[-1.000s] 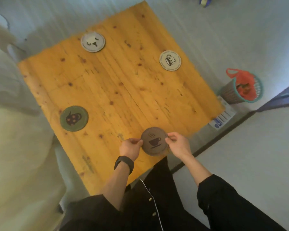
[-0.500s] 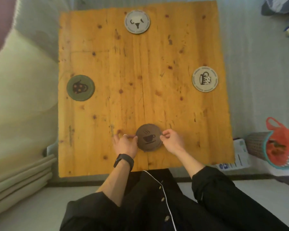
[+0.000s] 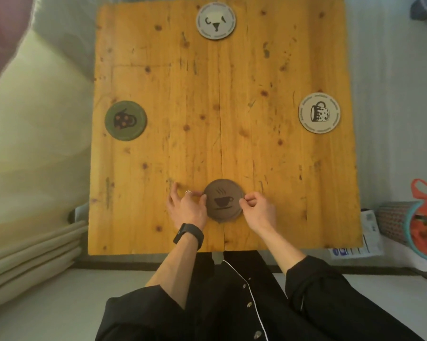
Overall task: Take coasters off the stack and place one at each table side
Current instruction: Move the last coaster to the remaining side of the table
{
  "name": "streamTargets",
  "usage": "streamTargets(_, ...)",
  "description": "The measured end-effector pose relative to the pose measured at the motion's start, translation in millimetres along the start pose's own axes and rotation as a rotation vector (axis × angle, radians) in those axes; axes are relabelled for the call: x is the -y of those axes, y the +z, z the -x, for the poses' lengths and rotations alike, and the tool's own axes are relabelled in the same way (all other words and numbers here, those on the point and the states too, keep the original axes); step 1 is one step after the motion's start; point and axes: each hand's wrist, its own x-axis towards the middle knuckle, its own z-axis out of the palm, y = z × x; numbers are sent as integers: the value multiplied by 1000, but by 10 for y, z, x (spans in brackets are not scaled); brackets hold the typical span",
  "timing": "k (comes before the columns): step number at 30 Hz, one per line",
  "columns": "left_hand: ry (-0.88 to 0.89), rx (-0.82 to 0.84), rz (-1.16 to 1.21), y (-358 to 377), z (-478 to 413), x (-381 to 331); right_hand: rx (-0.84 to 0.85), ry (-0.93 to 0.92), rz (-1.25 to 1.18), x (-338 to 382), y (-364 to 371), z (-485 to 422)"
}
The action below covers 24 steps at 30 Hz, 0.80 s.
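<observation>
The brown coaster (image 3: pixel 223 200) with a steaming cup lies flat on the wooden surface (image 3: pixel 269 156) near its closest edge. The left hand (image 3: pixel 186 207) pinches the brown coaster's left rim, the right hand (image 3: pixel 258 209) its right rim, so it sits between both hands.

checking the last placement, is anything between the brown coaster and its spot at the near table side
Nothing visible. The brown coaster already lies on the table at the near side, with the left hand and right hand at its rim.
</observation>
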Motion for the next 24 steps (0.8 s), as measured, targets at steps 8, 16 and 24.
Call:
streamTargets(8,24,-50,-13,71,-51,-29,-39,-46,29,-6,16,-25)
streamTargets(16,39,-54,-65,59,-49,-39,-68,-80,18,-38,71,-6)
streamTargets(24,63,-94,-61,111,-69,2,-133,-197,104,-39,109,61)
